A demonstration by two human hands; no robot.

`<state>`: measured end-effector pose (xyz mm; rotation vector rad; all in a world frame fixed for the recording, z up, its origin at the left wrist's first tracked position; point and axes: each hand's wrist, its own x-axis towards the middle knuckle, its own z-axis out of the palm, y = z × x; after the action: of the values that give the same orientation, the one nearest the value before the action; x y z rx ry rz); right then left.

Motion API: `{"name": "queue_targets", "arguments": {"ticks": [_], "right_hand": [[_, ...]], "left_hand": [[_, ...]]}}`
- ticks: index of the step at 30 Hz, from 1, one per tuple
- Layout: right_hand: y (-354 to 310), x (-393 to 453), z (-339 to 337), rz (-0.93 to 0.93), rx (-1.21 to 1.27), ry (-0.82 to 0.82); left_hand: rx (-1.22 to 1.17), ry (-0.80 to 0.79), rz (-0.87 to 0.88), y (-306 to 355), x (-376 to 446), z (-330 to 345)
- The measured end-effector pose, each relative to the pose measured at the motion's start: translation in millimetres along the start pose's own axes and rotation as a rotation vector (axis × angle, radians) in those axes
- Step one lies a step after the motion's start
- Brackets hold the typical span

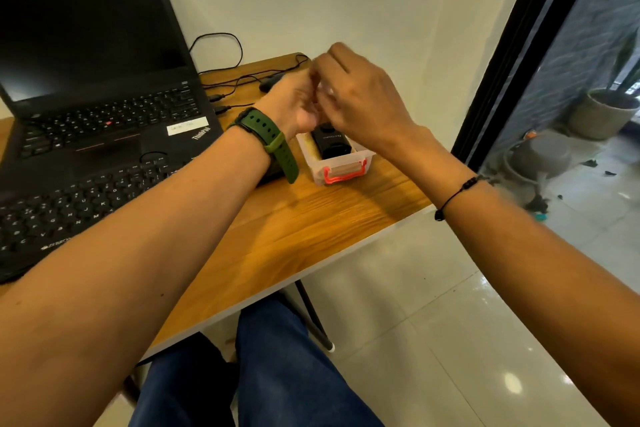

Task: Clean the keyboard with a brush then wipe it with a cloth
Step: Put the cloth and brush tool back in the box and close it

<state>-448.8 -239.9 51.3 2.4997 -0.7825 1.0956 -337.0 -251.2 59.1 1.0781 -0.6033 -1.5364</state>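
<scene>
My hands meet in the air just above a small clear box (pixel 341 163) with orange-red latches. My left hand (pixel 294 104), the one with the green watch strap (pixel 273 142) on its wrist, has its fingers curled toward my right hand (pixel 363 94), whose fingers are bent down over the same spot. Something pale and see-through shows between them, perhaps the box's lid, but the blur of motion is too strong for me to say what either hand holds, or whether it holds anything.

The box sits open on the bench (pixel 311 225) below my hands, with a black object (pixel 330 144) lying in it and a pale strip along its left side. I cannot make out a brush or a cloth anywhere; they may be in the box or hidden by my hands.

The keyboard (pixel 79 204) I am to clean lies to the left, at the near edge of the bench, in front of the open black laptop (pixel 97 80) whose screen is dark. My left forearm crosses above its right end. Cables (pixel 228 80) trail behind.

As I judge it, the job has hardly begun: I am getting at my tools, the keyboard is untouched by any brush, and both brushing and wiping remain.
</scene>
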Motion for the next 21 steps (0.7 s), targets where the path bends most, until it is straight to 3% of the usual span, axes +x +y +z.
{"name": "queue_targets", "arguments": {"ticks": [4, 6, 9, 12, 14, 18, 21], "right_hand": [[-3, -7, 5, 0.060, 0.090, -0.032], [5, -10, 8, 0.253, 0.050, -0.050], [24, -12, 14, 0.587, 0.009, -0.252], [36, -14, 21, 0.830, 0.164, -0.419], [38, -15, 25, 0.915, 0.233, -0.416], [36, -15, 29, 0.929, 0.209, -0.356], [33, -16, 34, 0.884, 0.161, -0.348]], "left_hand": [[0.039, 0.120, 0.058, 2, -10, -20], [0.051, 0.163, 0.084, -4, -16, -26], [0.035, 0.204, 0.085, -10, -22, -30], [0.072, 0.236, 0.077, -16, -27, -27], [0.219, 0.291, 0.109, -22, -26, -27], [0.781, 0.440, 0.263, -31, -14, -42], [0.883, 0.432, 0.271, -36, -13, -48]]}}
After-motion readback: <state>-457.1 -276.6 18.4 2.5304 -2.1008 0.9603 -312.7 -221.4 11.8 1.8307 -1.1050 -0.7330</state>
